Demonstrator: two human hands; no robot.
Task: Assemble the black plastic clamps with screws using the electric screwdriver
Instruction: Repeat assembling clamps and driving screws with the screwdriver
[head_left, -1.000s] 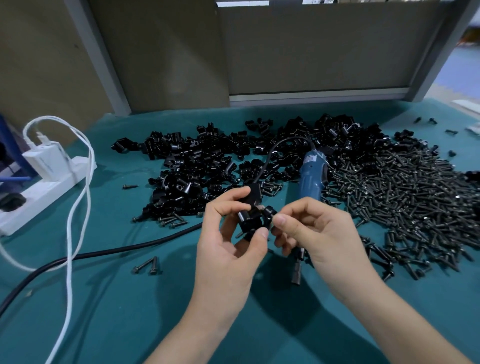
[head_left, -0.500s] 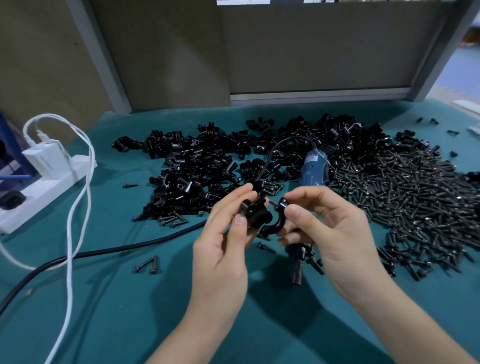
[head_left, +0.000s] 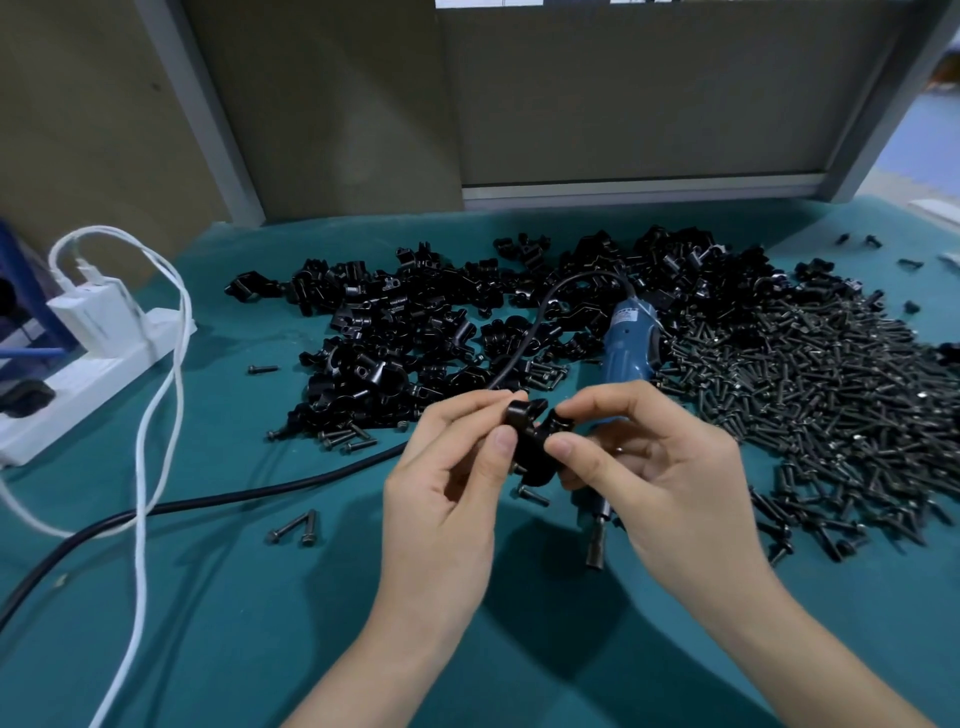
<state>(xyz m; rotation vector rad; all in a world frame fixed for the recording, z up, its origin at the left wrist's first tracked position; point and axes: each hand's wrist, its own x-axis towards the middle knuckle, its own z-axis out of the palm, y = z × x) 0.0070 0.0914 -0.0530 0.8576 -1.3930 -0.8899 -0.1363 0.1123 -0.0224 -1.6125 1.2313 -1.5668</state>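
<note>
Head view: one clamp (head_left: 530, 441) pinched between left hand (head_left: 447, 483) and right hand (head_left: 660, 467); behind it, one screwdriver (head_left: 626, 348) lies, bit nearward.

Worktop (head_left: 260, 623): we see a teal mat covering it right up to the back wall.
Power strip (head_left: 78, 384): white, lying at the left edge of the worktop.
Charger (head_left: 96, 322): a white block, which we find plugged upright into the strip.
Black plug (head_left: 23, 397): seated in the strip, nearer us than the charger.
White cables (head_left: 136, 560): they loop up from the charger and trail down across the mat towards us.
Back panel (head_left: 623, 93): dull olive board, which we see framed by a slanted grey post (head_left: 200, 114).
</note>
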